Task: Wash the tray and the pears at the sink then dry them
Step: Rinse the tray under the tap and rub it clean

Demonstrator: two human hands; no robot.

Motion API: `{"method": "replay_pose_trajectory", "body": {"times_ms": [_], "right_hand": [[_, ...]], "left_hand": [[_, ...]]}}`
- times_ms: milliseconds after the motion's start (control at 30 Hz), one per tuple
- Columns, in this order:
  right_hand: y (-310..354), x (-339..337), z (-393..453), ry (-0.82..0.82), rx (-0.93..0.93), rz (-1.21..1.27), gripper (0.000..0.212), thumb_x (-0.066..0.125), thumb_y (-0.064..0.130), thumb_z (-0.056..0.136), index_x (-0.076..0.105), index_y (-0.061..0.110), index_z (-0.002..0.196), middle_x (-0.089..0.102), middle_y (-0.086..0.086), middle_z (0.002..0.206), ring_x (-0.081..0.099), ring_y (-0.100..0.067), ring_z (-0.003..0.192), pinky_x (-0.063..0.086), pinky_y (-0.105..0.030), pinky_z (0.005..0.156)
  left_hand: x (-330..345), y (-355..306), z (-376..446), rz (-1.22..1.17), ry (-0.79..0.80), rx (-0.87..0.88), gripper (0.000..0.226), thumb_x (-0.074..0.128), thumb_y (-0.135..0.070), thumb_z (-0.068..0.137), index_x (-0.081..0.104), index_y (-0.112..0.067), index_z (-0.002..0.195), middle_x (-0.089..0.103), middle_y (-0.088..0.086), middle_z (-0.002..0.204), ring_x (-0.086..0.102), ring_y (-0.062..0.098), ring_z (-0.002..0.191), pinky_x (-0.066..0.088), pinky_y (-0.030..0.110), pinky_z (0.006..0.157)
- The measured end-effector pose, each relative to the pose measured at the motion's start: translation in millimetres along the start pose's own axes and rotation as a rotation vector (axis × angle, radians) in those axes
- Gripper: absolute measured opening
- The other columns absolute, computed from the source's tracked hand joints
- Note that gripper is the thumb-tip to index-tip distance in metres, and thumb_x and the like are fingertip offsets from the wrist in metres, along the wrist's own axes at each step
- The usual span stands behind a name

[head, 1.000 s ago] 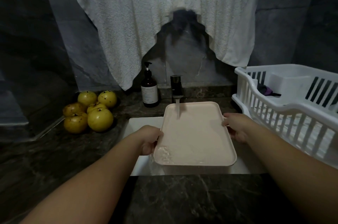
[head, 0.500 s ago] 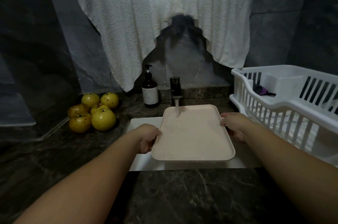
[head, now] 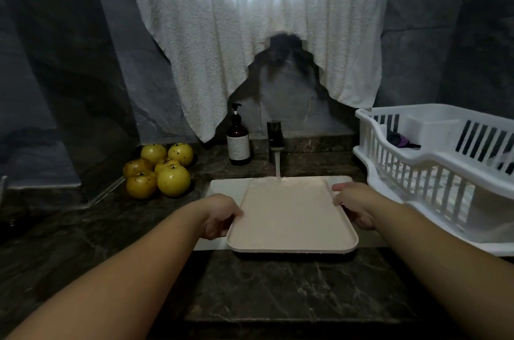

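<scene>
Dark grey marbled wall (head: pixel 434 34) filled upper frame. White towel (head: pixel 250 34) hung top centre, bright light glowing through it. Dark veined stone counter (head: pixel 292 289) spanned bottom. White dish rack (head: pixel 445 161) stood at right edge; brown pump bottle (head: pixel 238 142) at centre.

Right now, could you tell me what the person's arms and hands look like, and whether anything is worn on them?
Both forearms are bare as far as the frame shows: no sleeves, gloves, watch or bracelet are visible. The left hand and right hand show no rings that I can make out, though the dim light hides fine detail.
</scene>
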State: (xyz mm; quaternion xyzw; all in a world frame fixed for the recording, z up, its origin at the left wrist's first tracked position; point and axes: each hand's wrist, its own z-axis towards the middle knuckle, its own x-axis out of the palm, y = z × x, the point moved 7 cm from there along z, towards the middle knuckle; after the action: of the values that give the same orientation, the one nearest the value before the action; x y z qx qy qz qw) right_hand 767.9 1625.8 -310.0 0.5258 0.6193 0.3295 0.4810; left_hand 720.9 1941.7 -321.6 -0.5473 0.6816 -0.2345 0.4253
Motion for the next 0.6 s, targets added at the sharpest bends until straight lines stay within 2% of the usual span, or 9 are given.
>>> {"method": "replay_pose_trajectory", "body": {"times_ms": [133, 233, 267, 300, 367, 400, 433, 500, 600], "right_hand": [[0.1, 2.7, -12.5, 0.018, 0.007, -0.116, 0.049, 0.05, -0.009, 0.095, 0.061, 0.014, 0.137, 0.057, -0.013, 0.105, 0.058, -0.037, 0.115, 0.051, -0.04, 0.098], [1.4, 2.8, -19.2, 0.038, 0.038, -0.177, 0.043, 0.056, -0.004, 0.095, 0.063, 0.011, 0.134, 0.062, -0.02, 0.123, 0.059, -0.038, 0.12, 0.051, -0.041, 0.102], [1.1, 2.2, -21.8, 0.049, 0.057, -0.166, 0.04, 0.058, -0.001, 0.094, 0.064, 0.01, 0.132, 0.063, -0.022, 0.126, 0.064, -0.038, 0.117, 0.055, -0.037, 0.094], [0.7, 2.2, -24.2, 0.07, 0.08, -0.132, 0.035, 0.059, 0.002, 0.095, 0.065, 0.009, 0.129, 0.066, -0.023, 0.121, 0.071, -0.036, 0.105, 0.059, -0.03, 0.078], [1.0, 3.3, -30.6, 0.128, 0.124, 0.0, 0.024, 0.057, 0.006, 0.099, 0.066, 0.0, 0.121, 0.073, -0.023, 0.099, 0.076, -0.029, 0.069, 0.054, -0.022, 0.048], [1.6, 2.3, -31.0, 0.139, 0.123, 0.056, 0.024, 0.053, 0.007, 0.1, 0.066, -0.004, 0.117, 0.071, -0.023, 0.092, 0.073, -0.027, 0.062, 0.052, -0.023, 0.042], [2.8, 0.8, -29.1, 0.146, 0.102, 0.089, 0.027, 0.047, 0.006, 0.102, 0.066, -0.006, 0.116, 0.069, -0.024, 0.09, 0.072, -0.026, 0.063, 0.053, -0.025, 0.042], [8.9, -0.1, -24.8, 0.173, 0.013, 0.069, 0.032, 0.041, 0.005, 0.102, 0.067, 0.001, 0.121, 0.07, -0.024, 0.102, 0.07, -0.025, 0.082, 0.06, -0.033, 0.056], [28.2, 3.9, -27.3, 0.232, -0.204, -0.184, 0.022, 0.06, 0.02, 0.1, 0.065, 0.036, 0.114, 0.064, -0.003, 0.122, 0.06, -0.021, 0.111, 0.057, -0.042, 0.083]], "left_hand": [[-4.8, 3.1, -11.6, 0.028, 0.017, -0.012, 0.017, 0.056, -0.009, 0.103, 0.064, 0.0, 0.115, 0.071, 0.012, 0.091, 0.069, 0.02, 0.074, 0.051, 0.026, 0.049], [-9.1, 4.4, -21.6, 0.012, 0.033, -0.053, 0.01, 0.058, -0.009, 0.102, 0.063, -0.001, 0.098, 0.068, 0.009, 0.057, 0.066, 0.016, 0.044, 0.045, 0.02, 0.035], [-10.4, 3.7, -25.1, -0.004, 0.049, -0.057, 0.01, 0.057, -0.008, 0.102, 0.064, 0.0, 0.099, 0.069, 0.009, 0.057, 0.067, 0.015, 0.044, 0.045, 0.02, 0.035], [-10.8, 1.9, -28.2, -0.019, 0.08, -0.051, 0.013, 0.056, -0.007, 0.101, 0.065, 0.003, 0.103, 0.072, 0.011, 0.063, 0.07, 0.016, 0.049, 0.047, 0.02, 0.037], [-12.1, -1.0, -31.9, -0.065, 0.133, -0.04, 0.02, 0.054, -0.009, 0.102, 0.069, 0.004, 0.105, 0.075, 0.012, 0.075, 0.072, 0.016, 0.058, 0.049, 0.02, 0.039], [-14.0, -2.1, -32.3, -0.108, 0.139, -0.037, 0.023, 0.053, -0.01, 0.103, 0.07, 0.005, 0.104, 0.074, 0.013, 0.077, 0.072, 0.016, 0.058, 0.049, 0.02, 0.038], [-15.9, -3.5, -31.1, -0.177, 0.135, -0.026, 0.024, 0.051, -0.007, 0.103, 0.071, 0.007, 0.104, 0.073, 0.015, 0.076, 0.071, 0.017, 0.057, 0.052, 0.021, 0.04], [-17.7, -5.5, -26.7, -0.342, 0.129, 0.001, 0.025, 0.046, 0.002, 0.101, 0.069, 0.012, 0.1, 0.07, 0.02, 0.074, 0.07, 0.02, 0.055, 0.061, 0.027, 0.049], [-16.5, -1.6, -17.7, -0.489, 0.122, 0.033, 0.025, 0.046, -0.003, 0.102, 0.069, 0.007, 0.097, 0.071, 0.019, 0.075, 0.071, 0.022, 0.058, 0.062, 0.031, 0.056]]}}
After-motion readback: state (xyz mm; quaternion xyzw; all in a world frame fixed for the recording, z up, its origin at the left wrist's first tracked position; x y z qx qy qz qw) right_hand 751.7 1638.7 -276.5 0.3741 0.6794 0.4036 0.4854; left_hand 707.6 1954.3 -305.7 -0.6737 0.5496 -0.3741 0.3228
